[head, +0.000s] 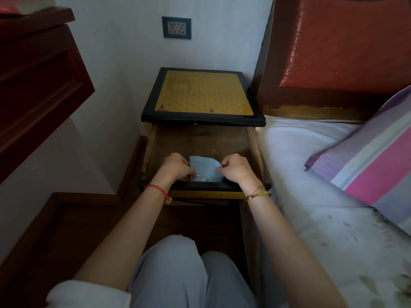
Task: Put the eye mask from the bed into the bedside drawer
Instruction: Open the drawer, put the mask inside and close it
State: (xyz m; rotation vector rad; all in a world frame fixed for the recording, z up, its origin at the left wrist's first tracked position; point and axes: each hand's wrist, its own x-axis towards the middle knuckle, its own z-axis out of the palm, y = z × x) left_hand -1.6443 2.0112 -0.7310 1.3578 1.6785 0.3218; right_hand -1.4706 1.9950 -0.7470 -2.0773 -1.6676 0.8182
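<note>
The bedside drawer [200,141] is pulled out toward me, its wooden bottom bare at the back. Inside it, near the front panel, is the eye mask [205,167], a light blue flat packet with small print. My left hand [175,166] pinches its left edge and my right hand [236,167] pinches its right edge. The packet stands tilted between both hands, its lower edge hidden behind the drawer's front panel.
The bedside cabinet's yellow top with a black frame [201,94] overhangs the drawer. The bed with a white sheet [311,165] and a striped pillow [373,161] lies to the right. A red-brown wooden cabinet [37,76] juts in at left. A wall socket [176,27] is above.
</note>
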